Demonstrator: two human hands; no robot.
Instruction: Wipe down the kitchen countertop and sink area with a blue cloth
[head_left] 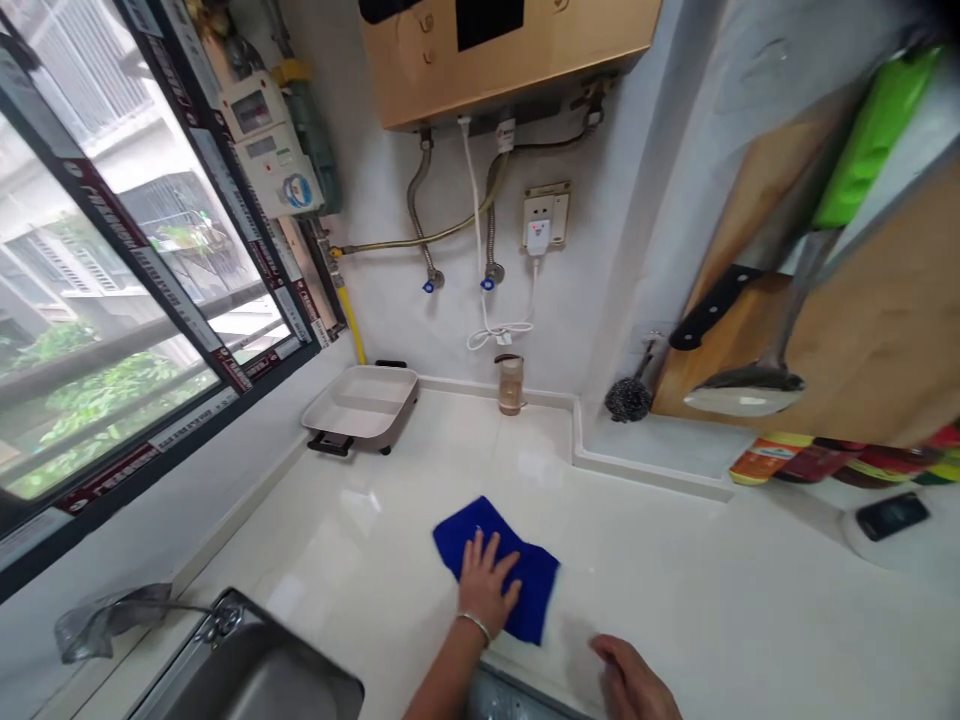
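A dark blue cloth (536,585) lies spread on the white countertop (337,560), slightly wrinkled. My left hand (486,585), with a bracelet at the wrist, rests flat on the cloth with its fingers spread. To the right of the cloth and lower, at the bottom edge of the view, my right hand (634,680) is near the counter's front. Its fingers are partly cut off by the frame edge and slightly blurred.
A sink (277,675) is at the lower left. Along the back stand a pale pan (364,405) and a small jar (511,385). A cutting board (862,330), knife and ladle hang at right, above sauce packets and a white device (885,525).
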